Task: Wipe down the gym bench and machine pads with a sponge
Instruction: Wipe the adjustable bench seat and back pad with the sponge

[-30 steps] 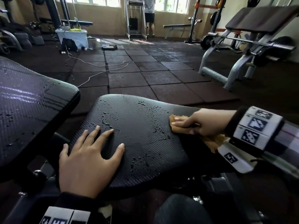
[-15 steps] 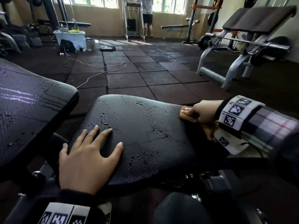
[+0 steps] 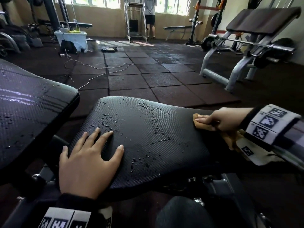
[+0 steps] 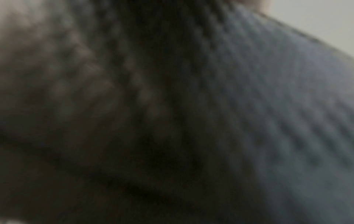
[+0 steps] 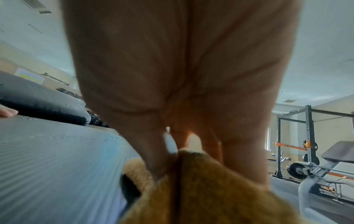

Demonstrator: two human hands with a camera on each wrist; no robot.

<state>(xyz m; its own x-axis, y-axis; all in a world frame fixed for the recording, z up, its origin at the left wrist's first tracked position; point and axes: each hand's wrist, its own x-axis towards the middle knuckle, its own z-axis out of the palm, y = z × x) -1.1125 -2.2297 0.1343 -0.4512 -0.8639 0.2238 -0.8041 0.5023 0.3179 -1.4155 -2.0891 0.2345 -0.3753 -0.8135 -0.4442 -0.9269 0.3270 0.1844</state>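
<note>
The black textured seat pad [image 3: 148, 137] of the bench lies in front of me, dotted with water droplets. My left hand [image 3: 88, 155] rests flat on its near left part, fingers spread. At the pad's right edge my right hand [image 3: 213, 120] holds an orange-brown sponge cloth [image 3: 199, 126] against the surface, and the rest of the cloth hangs under the wrist. The wet back pad [image 3: 29, 104] rises on the left. In the right wrist view the fingers [image 5: 168, 145] come down onto the cloth [image 5: 201, 189] beside the seat pad [image 5: 57, 151]. The left wrist view is a dark blur of pad texture [image 4: 268, 106].
A curl bench with a loaded barbell [image 3: 256, 46] stands at the right. A white cable [image 3: 98, 71] trails over the rubber floor tiles. A white box [image 3: 72, 38] and a standing person [image 3: 149, 14] are far back by the windows. My knee [image 3: 184, 211] is below the seat.
My right hand has slid the cloth from inside the seat pad's right part out to its right edge. The left hand has stayed flat in place.
</note>
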